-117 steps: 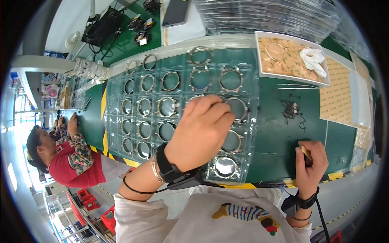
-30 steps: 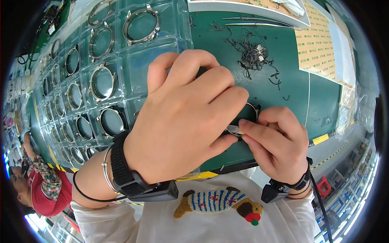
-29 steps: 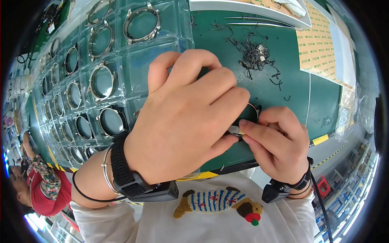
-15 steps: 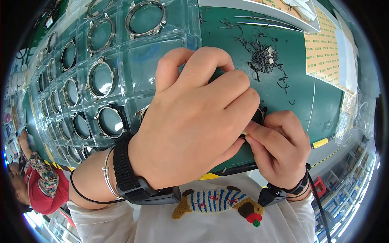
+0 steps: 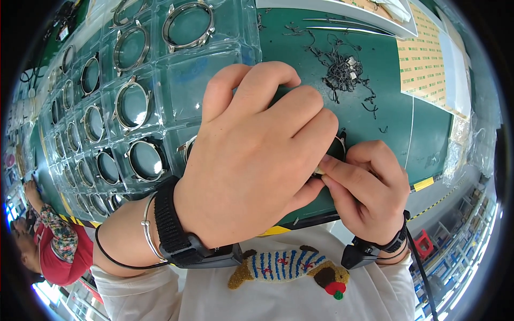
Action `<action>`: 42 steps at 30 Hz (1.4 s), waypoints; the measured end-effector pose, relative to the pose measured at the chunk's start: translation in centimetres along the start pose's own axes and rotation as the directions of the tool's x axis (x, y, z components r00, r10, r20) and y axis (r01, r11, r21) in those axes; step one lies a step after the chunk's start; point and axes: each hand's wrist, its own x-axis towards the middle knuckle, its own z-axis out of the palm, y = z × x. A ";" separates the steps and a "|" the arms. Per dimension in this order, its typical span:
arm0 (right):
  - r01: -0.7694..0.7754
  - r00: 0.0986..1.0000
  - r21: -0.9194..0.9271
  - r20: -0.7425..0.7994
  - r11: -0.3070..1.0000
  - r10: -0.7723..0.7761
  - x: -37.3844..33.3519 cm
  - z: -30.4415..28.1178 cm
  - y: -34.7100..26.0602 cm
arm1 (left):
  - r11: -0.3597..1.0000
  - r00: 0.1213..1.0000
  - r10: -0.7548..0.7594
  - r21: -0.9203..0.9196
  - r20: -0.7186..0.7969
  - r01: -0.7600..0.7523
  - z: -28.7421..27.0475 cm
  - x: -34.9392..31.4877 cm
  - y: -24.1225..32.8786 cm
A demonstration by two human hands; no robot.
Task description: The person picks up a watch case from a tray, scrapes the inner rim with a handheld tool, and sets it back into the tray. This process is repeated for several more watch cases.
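Observation:
My left hand (image 5: 257, 144) is seen from the back, over the middle of the bench, its fingers curled round a dark round watch case (image 5: 342, 140). Only a curved bit of the case's rim shows between my hands; the rest is hidden beneath the left one. To the right, my right hand (image 5: 369, 192) is closed, thumb and forefinger pinching a small pale yellowish piece (image 5: 319, 171) against the near side of the case. What this piece is cannot be made out. Its tip meets my left fingers.
A clear plastic tray (image 5: 201, 85) with several metal watch cases (image 5: 133, 103) covers the left. Beyond my hands lie a tangle of thin black strips (image 5: 342, 72) and metal tweezers (image 5: 348, 28). Patterned adhesive sheets (image 5: 423, 64) and a white box (image 5: 404, 24) sit far right. Another person (image 5: 61, 251) works at left.
Both hands have shifted very slightly, still together at the watch case. The view has moved a little, so the bench things appear slightly further left.

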 end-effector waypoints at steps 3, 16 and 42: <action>0.024 0.999 -0.004 0.023 1.000 -0.024 0.0 -0.1 0.2 | 1.000 1.000 0.005 -0.008 -0.018 -0.005 0.1 -0.1 0.0; -0.004 0.999 -0.039 -0.052 0.999 0.002 0.0 1.0 -0.5 | 1.000 1.000 0.008 -0.004 -0.012 -0.008 0.1 -0.3 0.0; 0.066 0.986 -0.106 -0.146 0.992 -0.082 -0.4 3.0 0.2 | 0.975 0.979 0.187 0.107 0.083 -0.195 -1.2 -1.0 -1.1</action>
